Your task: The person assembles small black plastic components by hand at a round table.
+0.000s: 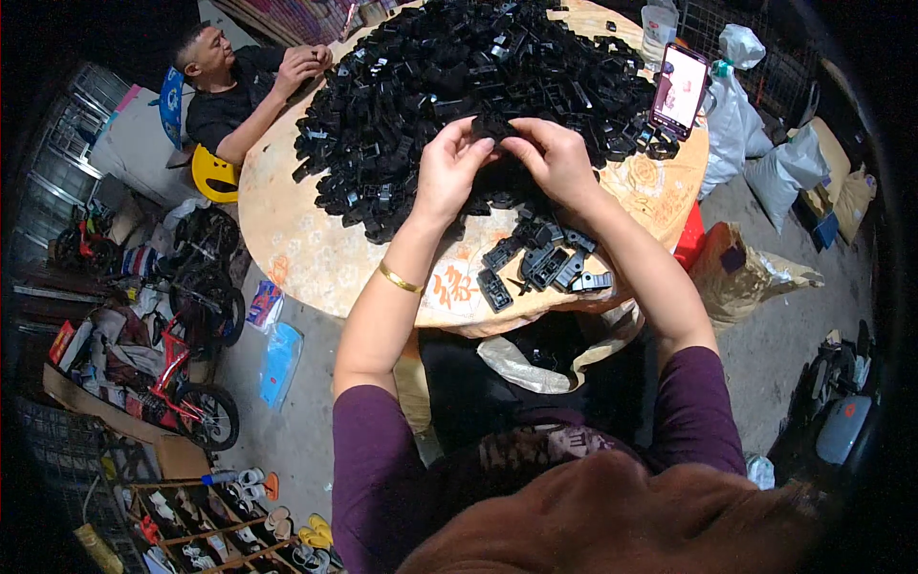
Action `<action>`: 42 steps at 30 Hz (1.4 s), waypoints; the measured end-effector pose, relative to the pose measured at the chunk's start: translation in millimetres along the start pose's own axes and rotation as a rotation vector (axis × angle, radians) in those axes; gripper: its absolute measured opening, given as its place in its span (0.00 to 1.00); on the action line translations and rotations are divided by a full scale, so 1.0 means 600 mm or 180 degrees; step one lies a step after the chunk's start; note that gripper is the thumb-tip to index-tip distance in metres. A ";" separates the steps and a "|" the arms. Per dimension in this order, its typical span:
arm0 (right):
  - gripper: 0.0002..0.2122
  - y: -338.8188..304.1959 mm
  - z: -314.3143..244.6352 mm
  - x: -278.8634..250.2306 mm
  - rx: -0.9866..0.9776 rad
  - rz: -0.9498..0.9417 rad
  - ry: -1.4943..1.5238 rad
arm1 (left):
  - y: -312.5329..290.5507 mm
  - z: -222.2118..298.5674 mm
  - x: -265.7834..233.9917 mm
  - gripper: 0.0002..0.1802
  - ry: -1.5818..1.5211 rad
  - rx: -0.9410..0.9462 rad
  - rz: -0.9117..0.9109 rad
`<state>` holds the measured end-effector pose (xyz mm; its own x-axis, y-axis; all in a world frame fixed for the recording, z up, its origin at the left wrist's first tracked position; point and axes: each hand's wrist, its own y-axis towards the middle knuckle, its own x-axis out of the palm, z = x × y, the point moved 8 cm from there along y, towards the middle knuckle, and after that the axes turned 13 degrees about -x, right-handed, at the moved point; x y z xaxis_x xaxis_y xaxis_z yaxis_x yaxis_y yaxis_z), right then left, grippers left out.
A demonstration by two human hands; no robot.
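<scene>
Your open sack (535, 368) low centre, both hands' (449, 172) (555, 158) fingers pinching a black plastic part (494, 127) over the heaped round worktop (316, 258).

A phone (679, 88) stands propped on the surface (316, 258), right of the fingers, screen lit. Farther right, white sacks (755, 124) slump on the floor. Far left of the fingers, another person (239, 91) sits on a yellow stool (212, 175). Below them, a red bicycle (182, 373) and a shoe rack (220, 517).
</scene>
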<state>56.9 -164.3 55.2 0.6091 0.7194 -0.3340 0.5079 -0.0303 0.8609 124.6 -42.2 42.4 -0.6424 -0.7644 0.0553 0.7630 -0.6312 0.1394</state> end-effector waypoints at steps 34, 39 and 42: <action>0.11 -0.004 0.033 0.034 -0.0373 -0.1377 -0.1333 | -0.056 -0.012 0.077 0.13 0.3875 0.0539 -0.0143; 0.11 0.012 0.010 -0.015 -0.0300 -0.0261 -0.1052 | -0.052 -0.014 0.076 0.14 0.3734 0.0378 -0.0184; 0.13 0.014 0.014 -0.029 -0.0188 0.0057 -0.0646 | -0.036 -0.001 0.039 0.14 0.2720 0.0151 0.0374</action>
<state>55.8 -183.0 64.8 0.7309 0.5644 -0.3836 0.4627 0.0032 0.8865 93.2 -46.6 40.4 -0.2707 -0.6733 -0.6881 0.8051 -0.5502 0.2216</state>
